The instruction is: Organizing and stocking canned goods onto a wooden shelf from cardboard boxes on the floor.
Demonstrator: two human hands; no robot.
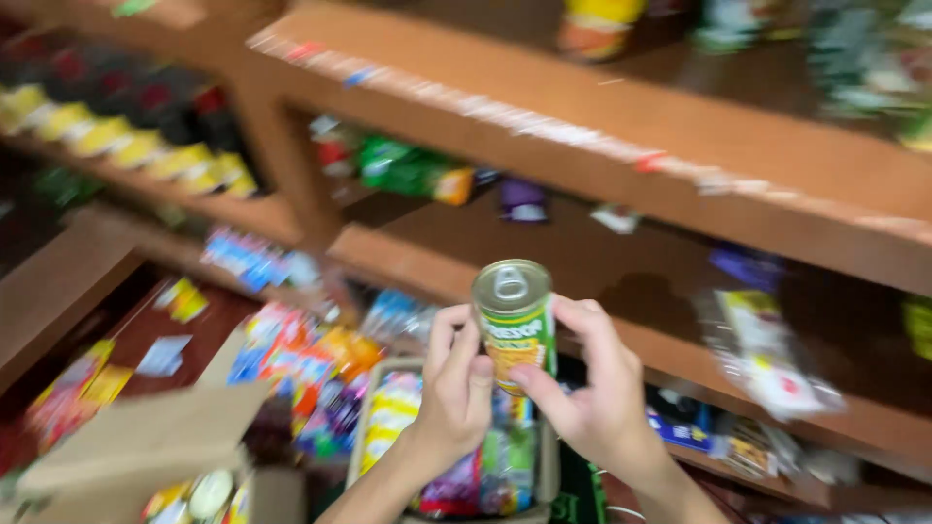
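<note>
Can [514,321] upright, pull-tab lid up, clamped between left hand [456,388] and right hand [592,388].

A can [515,325] with a dull gold pull-tab lid and a green, yellow and orange label, a white band across its top. Around it, shelves [621,146] of reddish-brown wood, the upper edge carrying a pale strip of tags flecked with red and blue. A row of yellow packets [126,146] lines the left shelf beneath dark red-capped bottles [146,97]. Green packs [408,167] sit beside a purple pouch [524,199]. Below, sachets [311,364] in a jumble of red, orange, blue and yellow spill beside a plain tan carton [136,446]; white-and-green bags [767,359] lie blurred at right.
</note>
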